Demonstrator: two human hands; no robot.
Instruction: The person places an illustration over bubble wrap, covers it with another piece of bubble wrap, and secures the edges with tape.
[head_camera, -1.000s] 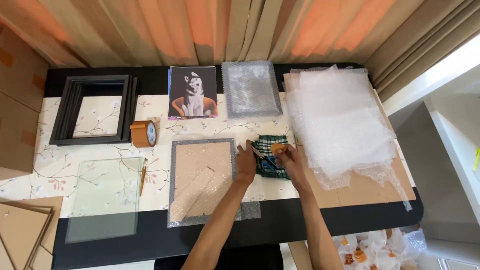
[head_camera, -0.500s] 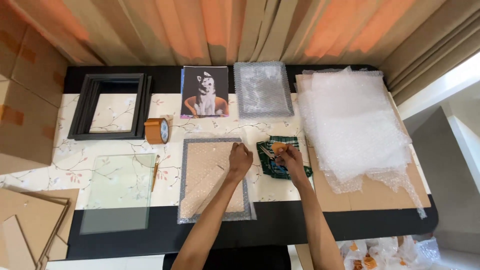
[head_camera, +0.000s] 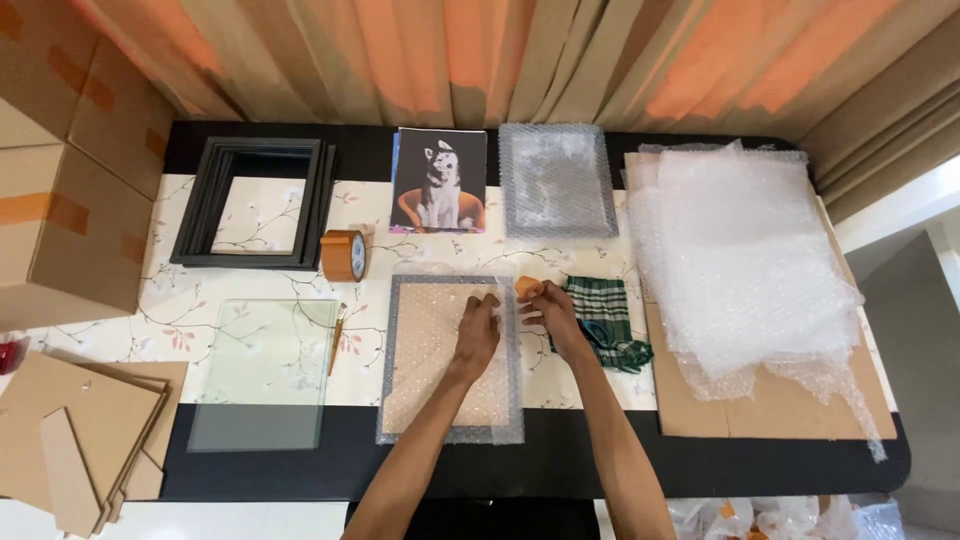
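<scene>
A flat board wrapped in bubble wrap (head_camera: 440, 360) lies in front of me on the table. My left hand (head_camera: 478, 330) rests on its upper right part, fingers pressing the wrap. My right hand (head_camera: 552, 312) is at the board's right edge and pinches a small orange piece of tape (head_camera: 528, 288) near the top right corner. Right behind my right hand lies a green checked cloth (head_camera: 600, 318).
A roll of brown tape (head_camera: 343, 255), a black picture frame (head_camera: 255, 203), a dog photo (head_camera: 440, 180) and a wrapped panel (head_camera: 556, 180) lie further back. A glass pane (head_camera: 262, 372) is left, cardboard pieces (head_camera: 80, 430) and boxes (head_camera: 70, 200) far left, a bubble wrap pile (head_camera: 745, 270) right.
My right hand has moved left from the green cloth to the wrapped board's right edge, carrying the orange tape piece. My left hand stays on the board.
</scene>
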